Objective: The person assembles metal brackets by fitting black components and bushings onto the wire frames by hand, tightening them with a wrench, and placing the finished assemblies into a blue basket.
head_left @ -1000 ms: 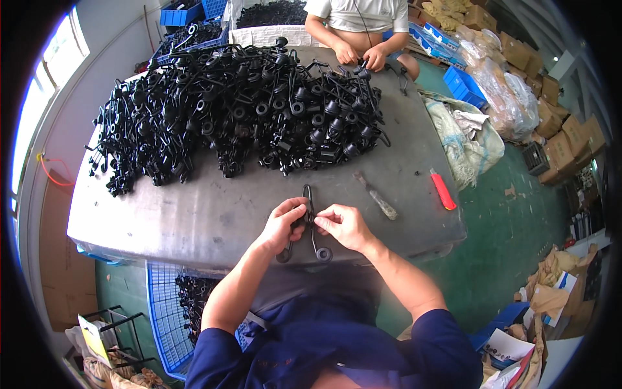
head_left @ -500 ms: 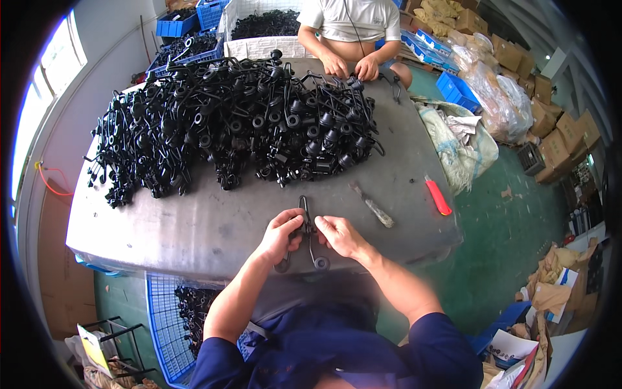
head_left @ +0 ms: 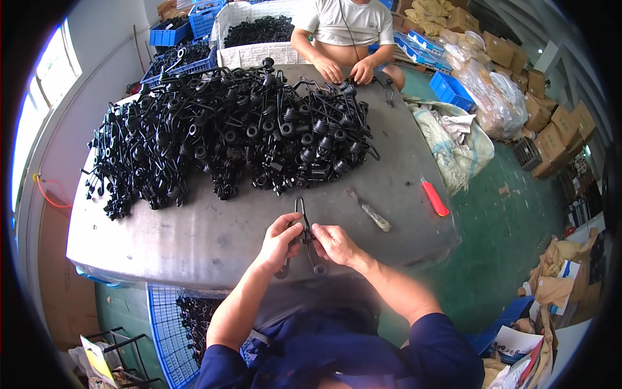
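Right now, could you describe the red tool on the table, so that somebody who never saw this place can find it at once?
Start at the grey table with the big heap of black parts. Go to its right edge, beyond the person's right hand and past the grey-handled tool. The red tool lies there alone, slim and straight; it is the only bright red thing on the tabletop.

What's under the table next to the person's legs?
A blue crate sits under the near edge of the table, with black parts in it. The table and the left arm cover the rest, so how full it is can't be seen.
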`<action>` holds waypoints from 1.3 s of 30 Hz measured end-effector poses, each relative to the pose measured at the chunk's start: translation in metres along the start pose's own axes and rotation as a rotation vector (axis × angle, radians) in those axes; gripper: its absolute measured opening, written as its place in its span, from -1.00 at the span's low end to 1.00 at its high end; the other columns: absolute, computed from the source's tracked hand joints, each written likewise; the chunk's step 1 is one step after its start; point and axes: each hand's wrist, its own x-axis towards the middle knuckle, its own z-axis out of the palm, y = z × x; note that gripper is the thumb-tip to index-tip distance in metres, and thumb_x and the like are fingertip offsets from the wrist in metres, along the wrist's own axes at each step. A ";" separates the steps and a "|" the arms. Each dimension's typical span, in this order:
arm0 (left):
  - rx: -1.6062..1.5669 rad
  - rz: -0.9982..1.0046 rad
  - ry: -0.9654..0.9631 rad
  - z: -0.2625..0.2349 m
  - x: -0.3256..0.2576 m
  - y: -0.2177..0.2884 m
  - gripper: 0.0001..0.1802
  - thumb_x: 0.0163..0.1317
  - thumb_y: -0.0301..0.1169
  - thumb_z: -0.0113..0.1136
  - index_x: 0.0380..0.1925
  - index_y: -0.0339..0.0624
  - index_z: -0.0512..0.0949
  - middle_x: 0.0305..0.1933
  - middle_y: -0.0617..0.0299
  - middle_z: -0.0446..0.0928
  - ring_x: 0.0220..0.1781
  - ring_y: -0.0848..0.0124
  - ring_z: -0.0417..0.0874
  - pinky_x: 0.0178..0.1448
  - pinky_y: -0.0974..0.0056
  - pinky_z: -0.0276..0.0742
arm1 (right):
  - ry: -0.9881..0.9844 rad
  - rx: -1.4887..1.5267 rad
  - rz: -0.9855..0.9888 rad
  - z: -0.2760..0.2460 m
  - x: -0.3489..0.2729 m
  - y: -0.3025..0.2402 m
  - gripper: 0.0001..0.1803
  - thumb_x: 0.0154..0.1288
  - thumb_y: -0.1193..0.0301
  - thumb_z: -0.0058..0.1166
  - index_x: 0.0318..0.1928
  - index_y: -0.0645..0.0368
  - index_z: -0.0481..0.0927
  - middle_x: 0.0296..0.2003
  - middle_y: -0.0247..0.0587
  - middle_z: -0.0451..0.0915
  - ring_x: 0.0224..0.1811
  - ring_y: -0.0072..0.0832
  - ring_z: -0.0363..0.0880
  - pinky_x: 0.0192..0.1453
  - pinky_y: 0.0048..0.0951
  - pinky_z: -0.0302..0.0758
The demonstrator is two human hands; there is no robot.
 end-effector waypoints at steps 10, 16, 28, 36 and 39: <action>0.026 0.017 0.001 0.009 -0.001 0.001 -0.61 0.36 -0.38 0.16 0.16 -0.17 0.41 -0.40 0.41 0.38 -0.59 0.65 0.27 -0.58 0.49 0.10 | 0.051 -0.092 0.041 -0.002 -0.005 -0.004 -0.67 0.54 0.23 -0.11 -0.29 0.24 0.46 -0.55 -0.34 0.47 -0.47 -0.58 0.36 -0.36 -0.39 0.39; 0.023 0.068 -0.027 0.018 -0.003 0.002 -0.62 0.36 -0.40 0.18 0.15 -0.18 0.42 -0.41 0.42 0.38 -0.60 0.68 0.24 -0.58 0.51 0.07 | 0.072 0.050 -0.054 -0.001 -0.010 0.001 -0.69 0.55 0.24 -0.09 -0.28 0.23 0.47 -0.58 -0.36 0.44 -0.49 -0.59 0.34 -0.39 -0.41 0.37; 0.128 0.142 -0.022 0.028 -0.006 -0.005 -0.54 0.29 -0.41 0.27 0.16 -0.22 0.43 -0.38 0.40 0.43 -0.52 0.67 0.32 -0.52 0.50 0.19 | 0.139 -0.178 -0.080 -0.011 -0.021 -0.006 -0.56 0.55 0.17 -0.14 -0.37 0.28 0.47 -0.60 -0.16 0.43 -0.53 -0.52 0.41 -0.40 -0.29 0.38; 0.011 0.300 0.246 -0.010 -0.006 0.012 -0.50 0.22 -0.56 0.23 0.18 -0.24 0.39 -0.40 0.33 0.43 -0.60 0.62 0.34 -0.59 0.49 0.16 | 0.599 -0.994 -0.115 -0.104 -0.054 0.017 -0.64 0.15 0.36 0.29 -0.04 0.17 0.59 -0.19 -0.10 0.65 -0.19 -0.19 0.66 -0.07 -0.21 0.58; -0.078 0.370 0.376 -0.013 -0.003 0.014 -0.49 0.24 -0.56 0.20 0.21 -0.24 0.35 -0.39 0.33 0.43 -0.60 0.63 0.34 -0.59 0.48 0.21 | 0.519 -0.898 0.093 -0.107 -0.060 0.014 -0.64 0.10 0.35 0.30 -0.08 0.19 0.58 -0.24 -0.08 0.64 -0.16 -0.13 0.64 -0.07 -0.18 0.56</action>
